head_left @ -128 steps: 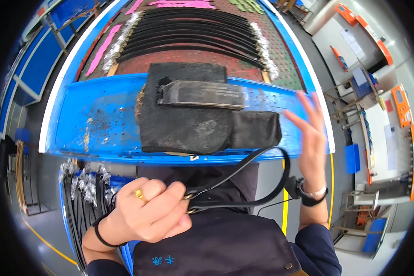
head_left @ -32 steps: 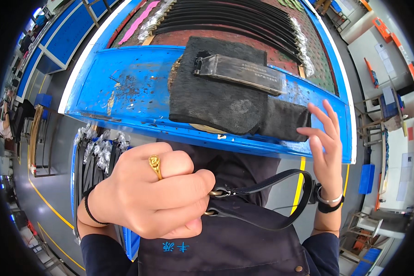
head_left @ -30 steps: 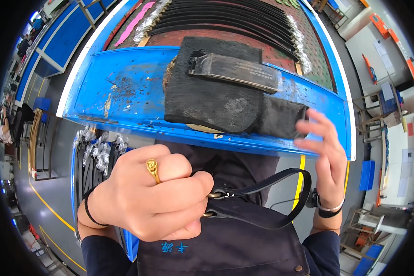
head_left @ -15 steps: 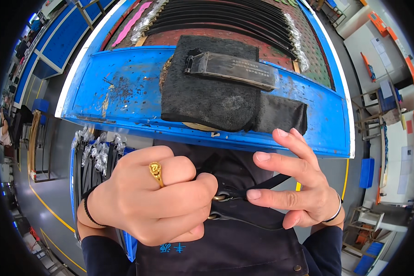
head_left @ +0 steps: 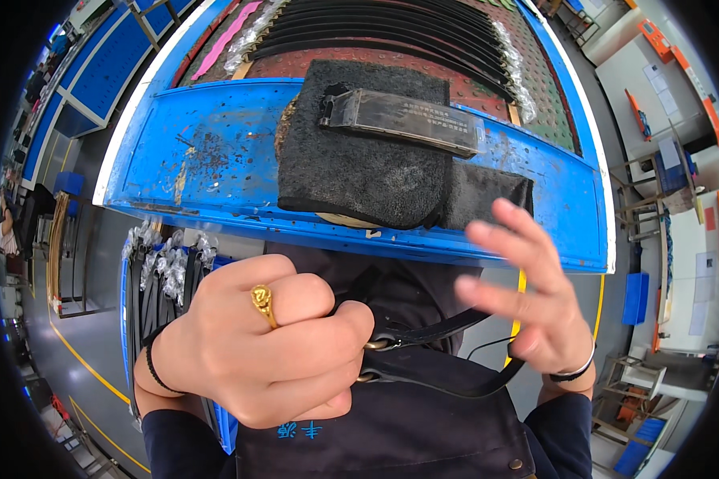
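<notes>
The worker's left hand (head_left: 272, 343) is a tight fist at the brass-ringed end of a narrow black leather-like strap loop (head_left: 435, 331). Long axis: rightward from fist. Right hand (head_left: 547, 319), fingers spread, is nearest the far bend; contact unclear.

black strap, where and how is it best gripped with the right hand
Probably at the far bend of the black strap, with the right hand coming from the right and pinching the flat band. The left hand closes at the ringed end; from the metal rings two runs extend rightward, so the bend lies away from it, though partly hidden behind the right hand.
</notes>
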The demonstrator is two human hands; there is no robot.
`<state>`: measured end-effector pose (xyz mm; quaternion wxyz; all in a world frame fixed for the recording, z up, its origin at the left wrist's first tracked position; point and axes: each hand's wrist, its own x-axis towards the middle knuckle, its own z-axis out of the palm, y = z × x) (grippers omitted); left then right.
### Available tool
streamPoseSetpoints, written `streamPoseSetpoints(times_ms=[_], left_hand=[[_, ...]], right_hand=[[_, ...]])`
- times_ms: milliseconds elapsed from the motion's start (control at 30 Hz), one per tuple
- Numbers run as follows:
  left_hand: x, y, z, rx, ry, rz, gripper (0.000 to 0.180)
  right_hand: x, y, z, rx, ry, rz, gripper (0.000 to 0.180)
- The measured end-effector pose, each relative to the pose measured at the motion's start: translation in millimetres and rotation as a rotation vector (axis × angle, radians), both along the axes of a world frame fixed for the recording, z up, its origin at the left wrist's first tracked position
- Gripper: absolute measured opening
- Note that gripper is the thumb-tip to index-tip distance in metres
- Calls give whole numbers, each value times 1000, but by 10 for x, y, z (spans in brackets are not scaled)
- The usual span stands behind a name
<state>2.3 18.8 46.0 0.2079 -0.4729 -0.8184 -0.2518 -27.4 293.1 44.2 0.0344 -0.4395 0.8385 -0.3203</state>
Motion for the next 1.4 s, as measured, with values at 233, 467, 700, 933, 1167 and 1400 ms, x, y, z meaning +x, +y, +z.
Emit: streamPoseSetpoints(times_ms=[233, 467, 700, 933, 1167, 1400], left_hand=[[-35, -66, -64, 89, 6, -10, 18], [57, -198, -58, 330, -336, 378, 23], [41, -326, -181, 673, -357, 426, 43], [14, -394, -262, 1014, -368, 495, 39], [74, -746, -470, 913, -255, 570, 26], [126, -909, -481, 897, -188, 668, 22]], right_hand=[[-272, 428, -621, 457, 306, -561, 33], [-176, 369, -697, 376, 314, -594, 27], [-177, 487, -785, 299, 294, -704, 22], [-132, 336, -596, 506, 456, -662, 28], [-451, 195, -431, 37, 358, -531, 35], [-884, -300, -364, -1, 43, -498, 59]])
